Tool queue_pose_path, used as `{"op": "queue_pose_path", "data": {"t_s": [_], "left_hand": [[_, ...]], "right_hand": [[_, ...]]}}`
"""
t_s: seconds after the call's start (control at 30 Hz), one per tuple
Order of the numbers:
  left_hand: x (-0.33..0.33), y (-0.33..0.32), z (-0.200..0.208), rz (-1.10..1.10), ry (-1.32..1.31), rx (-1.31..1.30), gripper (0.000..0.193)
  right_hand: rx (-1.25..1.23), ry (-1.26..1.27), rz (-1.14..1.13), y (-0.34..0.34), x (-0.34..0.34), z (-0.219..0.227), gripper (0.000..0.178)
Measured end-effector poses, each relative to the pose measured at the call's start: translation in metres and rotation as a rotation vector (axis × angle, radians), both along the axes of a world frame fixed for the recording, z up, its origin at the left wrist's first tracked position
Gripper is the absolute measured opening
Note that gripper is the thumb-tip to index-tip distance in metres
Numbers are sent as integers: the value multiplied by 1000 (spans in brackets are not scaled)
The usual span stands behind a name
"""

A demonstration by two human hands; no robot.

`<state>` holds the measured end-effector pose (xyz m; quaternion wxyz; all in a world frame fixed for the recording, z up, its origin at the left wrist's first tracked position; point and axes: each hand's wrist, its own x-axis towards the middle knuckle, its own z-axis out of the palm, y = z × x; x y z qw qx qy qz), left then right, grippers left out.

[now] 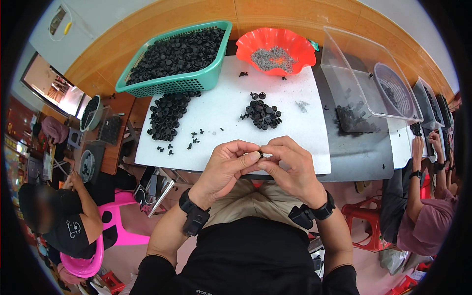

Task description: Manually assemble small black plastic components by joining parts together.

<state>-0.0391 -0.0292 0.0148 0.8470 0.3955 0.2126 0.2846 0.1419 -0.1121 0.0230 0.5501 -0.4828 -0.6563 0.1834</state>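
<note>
Your left hand (227, 163) and right hand (291, 166) meet over the near edge of the white sheet (221, 115), together grasping one small black part (261, 155) between thumbs and forefingers. Your fingertips hide most of it, so its full shape cannot be told. Gripping it from both sides probably lets one hand steady what the other presses or turns, and having it in front of your body likely keeps it in clear sight.

The sheet lies on the dark counter (356, 155), and its pale face makes the black pieces easy to pick out. Straight ahead of your hands sits a pile of black round caps (265, 115), with a larger heap of black caps (167, 118) off to the left, near enough to draw from. Between that heap and your left hand lie loose black pronged pieces (194, 140), apart from the piles, perhaps so they don't mix.

The green perforated basket (172, 83), full of black parts, and the red scalloped bowl (246, 48), holding small grey pieces (276, 60), stand at the far side, seemingly to leave the near side free for handling
</note>
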Motion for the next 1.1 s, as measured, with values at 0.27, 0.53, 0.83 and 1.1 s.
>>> {"op": "queue_pose_path", "data": {"t_s": [0.27,0.53,0.83,1.1], "left_hand": [[3,-4,2,-4,-25,-2,11],[4,-3,3,-9,-26,6,17],[1,-3,2,-21,-49,-3,22],[2,-2,3,-34,-59,-5,21]], "right_hand": [[71,-34,-37,2,-1,-4,30],[120,11,-66,6,-5,-5,33],[154,22,-83,9,-9,-5,33],[189,0,-94,9,-8,-3,30]]}}
